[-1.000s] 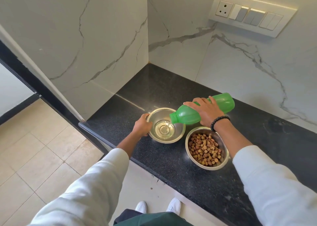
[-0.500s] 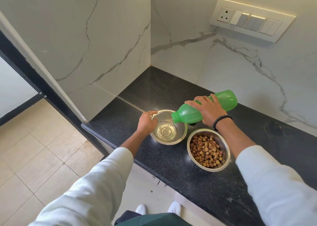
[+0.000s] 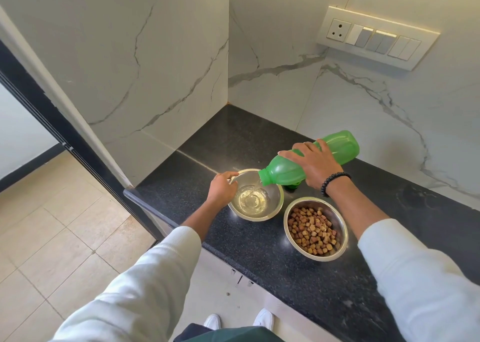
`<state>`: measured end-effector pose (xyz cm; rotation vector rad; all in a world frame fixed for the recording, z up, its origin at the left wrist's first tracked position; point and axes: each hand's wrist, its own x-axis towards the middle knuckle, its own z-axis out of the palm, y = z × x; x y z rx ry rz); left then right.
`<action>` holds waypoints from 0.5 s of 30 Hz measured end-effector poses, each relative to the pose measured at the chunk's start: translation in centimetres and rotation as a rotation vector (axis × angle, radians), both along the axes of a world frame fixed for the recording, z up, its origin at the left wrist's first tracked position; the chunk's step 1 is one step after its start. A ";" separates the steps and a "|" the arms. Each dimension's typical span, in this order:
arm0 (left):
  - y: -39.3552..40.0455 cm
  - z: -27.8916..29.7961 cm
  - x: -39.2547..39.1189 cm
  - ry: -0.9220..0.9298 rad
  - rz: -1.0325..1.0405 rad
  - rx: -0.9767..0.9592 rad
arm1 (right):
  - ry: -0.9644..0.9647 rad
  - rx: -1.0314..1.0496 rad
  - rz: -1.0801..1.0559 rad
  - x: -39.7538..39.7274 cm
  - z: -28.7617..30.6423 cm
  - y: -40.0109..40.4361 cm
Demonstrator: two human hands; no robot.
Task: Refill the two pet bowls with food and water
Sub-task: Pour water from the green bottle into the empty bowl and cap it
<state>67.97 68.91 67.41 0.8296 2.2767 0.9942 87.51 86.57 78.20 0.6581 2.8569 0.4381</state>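
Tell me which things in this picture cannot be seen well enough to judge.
- Head view: the level inside the green bottle; its tinted wall and the right hand hide it.
- Bottle cap: mostly behind the bottle.
- Near-left rim of the water bowl: covered by the left hand.
- Shoes: cut off by clothing below.
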 end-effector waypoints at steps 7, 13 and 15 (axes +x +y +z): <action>-0.2 0.0 0.1 0.001 -0.015 0.007 | -0.013 0.036 0.007 -0.6 0.4 -0.7; -0.7 0.1 0.0 -0.033 0.010 0.026 | -0.019 0.067 0.021 -1.1 0.8 -1.7; -0.8 0.2 -0.1 -0.038 0.016 0.031 | -0.025 0.074 0.027 -1.2 1.0 -2.1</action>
